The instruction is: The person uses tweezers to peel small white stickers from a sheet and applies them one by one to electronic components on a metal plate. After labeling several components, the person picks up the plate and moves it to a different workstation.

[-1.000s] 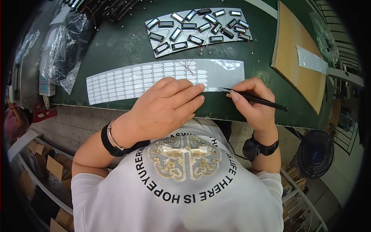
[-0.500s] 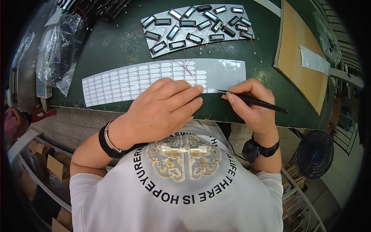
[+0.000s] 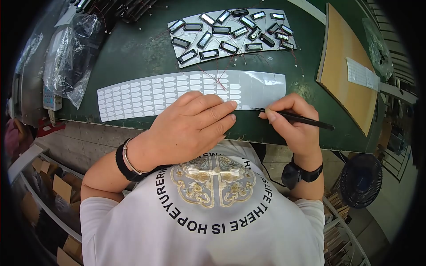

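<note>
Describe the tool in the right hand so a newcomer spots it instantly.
On the dark green table, find the long white label sheet along the near edge. At its bare right end, the right hand pinches black tweezers: the only slim, dark, pointed tool there, unlike the boxy parts behind.

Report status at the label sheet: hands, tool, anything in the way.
Left hand flat on label sheet, pinning it. Right hand grips black tweezers, tips at sheet's near edge. Small black parts sit farther back, clear of hands.

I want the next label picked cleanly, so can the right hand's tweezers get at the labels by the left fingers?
Probably yes: the right hand holds the tweezers with the tip at the label sheet, beside the left hand, nothing between.
</note>
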A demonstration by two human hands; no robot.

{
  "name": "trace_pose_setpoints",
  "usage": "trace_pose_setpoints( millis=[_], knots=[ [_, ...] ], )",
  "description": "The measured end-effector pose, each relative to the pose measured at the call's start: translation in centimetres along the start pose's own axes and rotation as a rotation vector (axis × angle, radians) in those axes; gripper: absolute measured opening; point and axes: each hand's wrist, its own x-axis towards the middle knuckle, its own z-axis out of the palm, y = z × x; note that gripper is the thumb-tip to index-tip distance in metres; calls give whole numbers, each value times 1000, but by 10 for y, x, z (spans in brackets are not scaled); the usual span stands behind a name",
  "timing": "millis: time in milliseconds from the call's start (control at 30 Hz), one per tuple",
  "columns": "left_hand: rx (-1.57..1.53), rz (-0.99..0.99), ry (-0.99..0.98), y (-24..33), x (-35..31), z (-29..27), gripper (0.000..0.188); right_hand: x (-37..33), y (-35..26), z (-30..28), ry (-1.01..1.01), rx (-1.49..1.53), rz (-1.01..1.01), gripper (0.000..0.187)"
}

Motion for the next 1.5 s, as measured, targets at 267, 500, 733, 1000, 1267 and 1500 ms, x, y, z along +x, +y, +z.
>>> trace_pose_setpoints(
  millis=[267,500,733,1000,1267,1500],
  knots=[
    [-26,2,33,0,1,-3,39,-6,5,0,34,68,-401,7],
    [-138,61,171,-10,-4,-20,29,31,-36,-7,52,263,-217,7],
    [157,-238,376,-39,4,-54,14,93,-58,-1,-87,115,-168,9],
    [193,-290,427,-42,12,-49,14,107,-54,18,-106,16,-131,10],
    [164,-324,473,-54,11,-50,14,135,-63,7,-272,-183,-174,10],
    [139,-330,483,-57,9,-47,14,150,-61,5,-387,-13,-26,13]
  ],
)
